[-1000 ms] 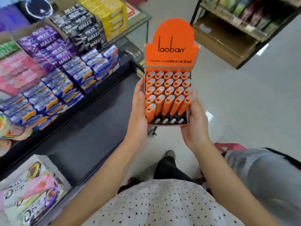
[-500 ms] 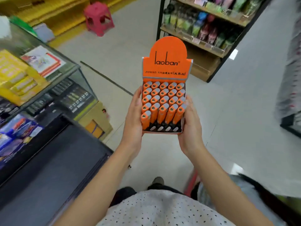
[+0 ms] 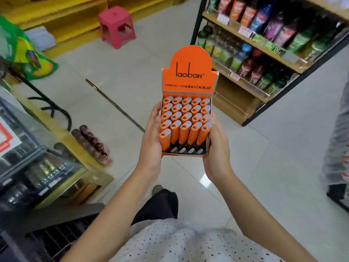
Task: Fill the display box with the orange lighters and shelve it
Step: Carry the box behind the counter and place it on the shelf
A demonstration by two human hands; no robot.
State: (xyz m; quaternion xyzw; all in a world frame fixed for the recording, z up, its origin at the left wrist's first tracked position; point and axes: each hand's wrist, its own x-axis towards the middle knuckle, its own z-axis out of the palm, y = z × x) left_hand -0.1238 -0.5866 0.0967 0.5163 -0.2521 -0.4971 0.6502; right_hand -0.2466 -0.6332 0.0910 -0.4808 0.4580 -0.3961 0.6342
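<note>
Display box (image 3: 188, 82): orange, nearly full of orange lighters (image 3: 186, 121), carried mid-aisle over the floor. Left hand (image 3: 151, 140) and right hand (image 3: 217, 148) clasp its sides. Risk: tilting forward could spill lighters.

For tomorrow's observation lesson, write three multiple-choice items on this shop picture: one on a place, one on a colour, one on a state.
1. Where is the pink stool?
A. On the floor beyond the display box
B. On the snack shelf
C. In the person's lap

2. What colour is the display box header card?
A. Green
B. Orange
C. White

3. How is the box held?
A. By one hand
B. Resting on the floor
C. Between both hands

Answers:
1 A, the stool stands on the tiles, upper left.
2 B, the card reading "laoban" is orange.
3 C, the left hand and right hand grip its two sides.
</note>
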